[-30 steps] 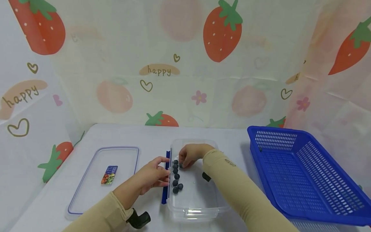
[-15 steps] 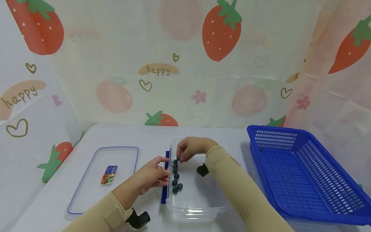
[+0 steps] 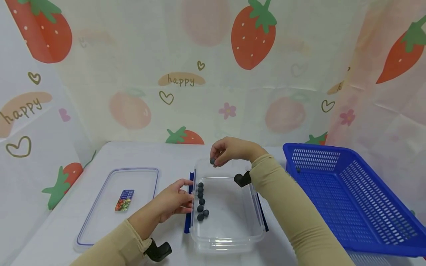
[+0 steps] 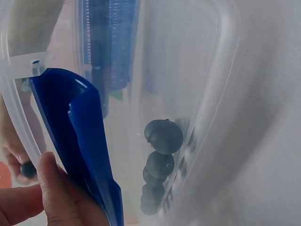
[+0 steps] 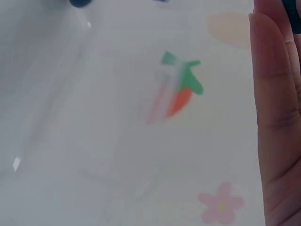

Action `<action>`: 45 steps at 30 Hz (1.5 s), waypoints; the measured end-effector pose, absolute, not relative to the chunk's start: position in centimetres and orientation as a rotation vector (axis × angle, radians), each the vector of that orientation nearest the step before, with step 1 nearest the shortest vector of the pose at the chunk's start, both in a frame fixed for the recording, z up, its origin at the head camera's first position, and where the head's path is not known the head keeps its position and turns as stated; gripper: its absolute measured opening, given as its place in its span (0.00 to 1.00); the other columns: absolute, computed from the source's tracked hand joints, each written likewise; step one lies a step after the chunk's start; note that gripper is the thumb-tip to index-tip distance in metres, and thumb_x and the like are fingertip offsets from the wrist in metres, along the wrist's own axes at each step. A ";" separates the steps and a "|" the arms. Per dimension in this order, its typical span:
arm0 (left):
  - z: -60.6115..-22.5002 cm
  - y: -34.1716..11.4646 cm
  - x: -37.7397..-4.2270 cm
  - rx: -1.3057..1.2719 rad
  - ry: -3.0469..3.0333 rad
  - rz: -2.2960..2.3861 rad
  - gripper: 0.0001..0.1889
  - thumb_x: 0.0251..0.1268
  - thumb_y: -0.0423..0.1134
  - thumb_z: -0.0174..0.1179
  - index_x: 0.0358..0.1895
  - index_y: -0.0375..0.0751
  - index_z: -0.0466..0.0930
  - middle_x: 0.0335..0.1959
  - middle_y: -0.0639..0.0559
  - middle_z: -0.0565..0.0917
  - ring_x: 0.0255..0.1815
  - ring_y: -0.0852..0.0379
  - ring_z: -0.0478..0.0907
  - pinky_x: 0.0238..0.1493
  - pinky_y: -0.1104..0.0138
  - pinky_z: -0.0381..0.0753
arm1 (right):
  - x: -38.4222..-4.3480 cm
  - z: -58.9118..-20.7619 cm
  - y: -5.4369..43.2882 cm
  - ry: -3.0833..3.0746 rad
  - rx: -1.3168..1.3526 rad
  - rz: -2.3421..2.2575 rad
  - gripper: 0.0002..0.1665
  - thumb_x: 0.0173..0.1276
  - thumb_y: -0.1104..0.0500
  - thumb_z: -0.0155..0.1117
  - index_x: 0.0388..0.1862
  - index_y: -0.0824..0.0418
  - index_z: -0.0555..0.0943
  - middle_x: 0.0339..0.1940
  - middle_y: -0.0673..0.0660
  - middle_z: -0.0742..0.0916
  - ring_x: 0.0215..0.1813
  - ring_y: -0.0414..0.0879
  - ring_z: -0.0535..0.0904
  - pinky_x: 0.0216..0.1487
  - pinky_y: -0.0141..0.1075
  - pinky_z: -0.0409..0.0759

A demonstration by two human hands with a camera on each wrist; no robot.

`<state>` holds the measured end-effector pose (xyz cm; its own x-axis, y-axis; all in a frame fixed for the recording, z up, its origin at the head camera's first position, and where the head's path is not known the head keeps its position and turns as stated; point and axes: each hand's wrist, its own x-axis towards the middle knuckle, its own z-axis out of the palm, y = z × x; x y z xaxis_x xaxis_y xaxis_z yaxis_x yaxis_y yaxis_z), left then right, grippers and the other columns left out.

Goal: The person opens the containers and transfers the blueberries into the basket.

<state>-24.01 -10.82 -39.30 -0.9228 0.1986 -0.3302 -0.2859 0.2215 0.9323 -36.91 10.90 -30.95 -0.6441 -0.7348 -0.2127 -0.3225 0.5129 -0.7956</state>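
A clear plastic box (image 3: 229,214) stands lidless on the table, with blue latches at its sides. Along its left wall lies a row of blueberries (image 3: 201,201), with one berry beside the row's near end. My left hand (image 3: 174,201) holds the box's left side at the blue latch (image 4: 70,127). Above the far rim, my right hand (image 3: 229,151) pinches one blueberry (image 3: 212,161) between thumb and fingers. In the right wrist view that berry (image 5: 292,14) is partly cut off by the frame edge beside a finger (image 5: 277,94).
A blue slotted basket (image 3: 332,199) stands on the right, with a small dark berry (image 3: 298,170) at its far left. On the left lies a clear lid (image 3: 100,221) with a blue seal and a colourful label (image 3: 124,200). Printed fabric (image 3: 199,111) closes off the back.
My right hand has picked up a blueberry from the row's far end and lifted it up, away over the far rim. The left hand stays at the latch.
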 end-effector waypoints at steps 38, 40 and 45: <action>-39.6 -10.8 -24.3 -0.101 2.129 1.730 0.22 0.64 0.34 0.54 0.61 0.46 0.62 0.32 0.41 0.76 0.31 0.52 0.77 0.35 0.65 0.82 | -36.4 -32.1 36.1 2.478 -0.251 -1.334 0.18 0.60 0.69 0.60 0.47 0.78 0.68 0.36 0.56 0.81 0.42 0.47 0.81 0.48 0.39 0.79; -39.6 -10.7 -24.3 -0.099 2.128 1.726 0.22 0.64 0.34 0.53 0.61 0.46 0.62 0.32 0.41 0.76 0.31 0.52 0.78 0.36 0.65 0.82 | -36.3 -32.4 36.6 2.497 -0.217 -1.288 0.17 0.60 0.68 0.60 0.46 0.77 0.69 0.36 0.56 0.82 0.44 0.48 0.80 0.48 0.39 0.79; -39.5 -10.5 -24.4 -0.104 2.126 1.733 0.21 0.64 0.34 0.53 0.60 0.46 0.62 0.32 0.41 0.76 0.31 0.52 0.77 0.35 0.65 0.82 | -36.3 -33.3 37.2 2.506 -0.210 -1.167 0.14 0.62 0.67 0.58 0.45 0.74 0.71 0.37 0.57 0.82 0.45 0.51 0.79 0.50 0.42 0.78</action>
<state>-24.36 -10.53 -39.55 -0.9196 0.1878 -0.3451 -0.3001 0.2313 0.9254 -36.28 37.25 -33.30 -0.9217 -0.2841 -0.2642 0.0195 0.6463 -0.7628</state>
